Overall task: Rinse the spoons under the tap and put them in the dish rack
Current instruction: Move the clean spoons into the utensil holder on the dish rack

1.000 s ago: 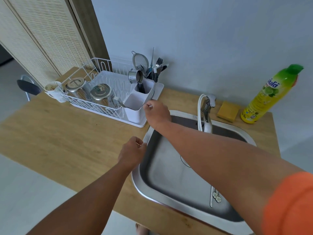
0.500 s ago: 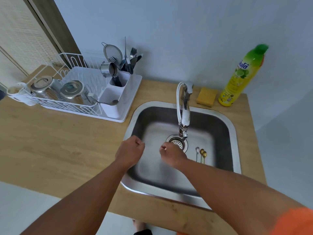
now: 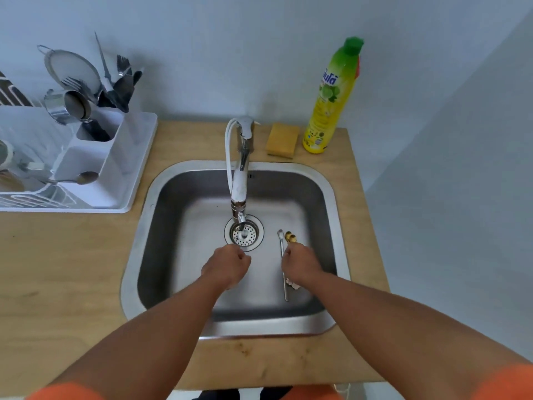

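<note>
Two fists hover in the steel sink [image 3: 328, 197]: left hand [image 3: 227, 265] clenched empty, right hand [image 3: 301, 262] curled over slim silver and gold spoons [image 3: 284, 255]; its grasp is unclear.

A: What colours sit around the steel-grey sink [image 3: 331, 197]?
B: Behind it, a yellow sponge [image 3: 282, 139] and a yellow bottle [image 3: 331, 96] with a green cap; left of it, a white dish rack [image 3: 121, 168]
A: And inside it?
B: A silver spoon [image 3: 282, 255], gold spoons [image 3: 290, 237], a white-spouted tap [image 3: 240, 180] over a speckled strainer [image 3: 245, 232]
</note>
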### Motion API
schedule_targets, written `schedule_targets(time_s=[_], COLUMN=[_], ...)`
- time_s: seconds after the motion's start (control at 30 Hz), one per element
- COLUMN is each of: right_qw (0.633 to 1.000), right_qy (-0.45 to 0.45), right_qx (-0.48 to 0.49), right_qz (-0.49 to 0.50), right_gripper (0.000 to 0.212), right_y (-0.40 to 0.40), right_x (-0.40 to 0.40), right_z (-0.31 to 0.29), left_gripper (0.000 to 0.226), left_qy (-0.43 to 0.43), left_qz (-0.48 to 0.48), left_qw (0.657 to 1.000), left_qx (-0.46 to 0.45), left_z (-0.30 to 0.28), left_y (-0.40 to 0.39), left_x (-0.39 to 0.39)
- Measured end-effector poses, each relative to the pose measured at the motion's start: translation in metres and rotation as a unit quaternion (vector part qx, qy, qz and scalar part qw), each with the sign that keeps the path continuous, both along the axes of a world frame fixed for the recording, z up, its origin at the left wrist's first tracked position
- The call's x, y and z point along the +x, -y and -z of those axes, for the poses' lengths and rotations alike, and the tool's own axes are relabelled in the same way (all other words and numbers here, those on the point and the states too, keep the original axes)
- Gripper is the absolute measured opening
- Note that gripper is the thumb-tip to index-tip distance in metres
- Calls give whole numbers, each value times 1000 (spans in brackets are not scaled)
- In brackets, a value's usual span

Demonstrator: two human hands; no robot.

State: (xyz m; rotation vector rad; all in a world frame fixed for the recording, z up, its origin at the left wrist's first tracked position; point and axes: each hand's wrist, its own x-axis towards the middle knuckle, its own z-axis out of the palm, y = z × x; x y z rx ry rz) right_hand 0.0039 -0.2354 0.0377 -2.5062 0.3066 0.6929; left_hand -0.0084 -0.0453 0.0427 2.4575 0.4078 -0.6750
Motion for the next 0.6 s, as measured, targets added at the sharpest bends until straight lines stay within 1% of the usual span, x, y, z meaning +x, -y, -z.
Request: schedule_targets(time_s=[0.1, 0.33, 0.6], right_qw=[999, 995, 995], right_qy=[0, -11, -32], right_qx=[11, 29, 20], right_qz=[36, 94, 92], right_gripper=[18, 21, 25], right_y=[4, 12, 19], right_x=[3, 8, 11], right_z=[-1, 2, 7], left_gripper=[21, 29, 30], left_qy=[-6, -7, 0], left_qz=[23, 61, 49], left_qw=[1000, 997, 998], left_qx=[-13, -40, -32], left_z=[10, 29, 53], left_y=[24, 64, 85], left_x=[8, 34, 51])
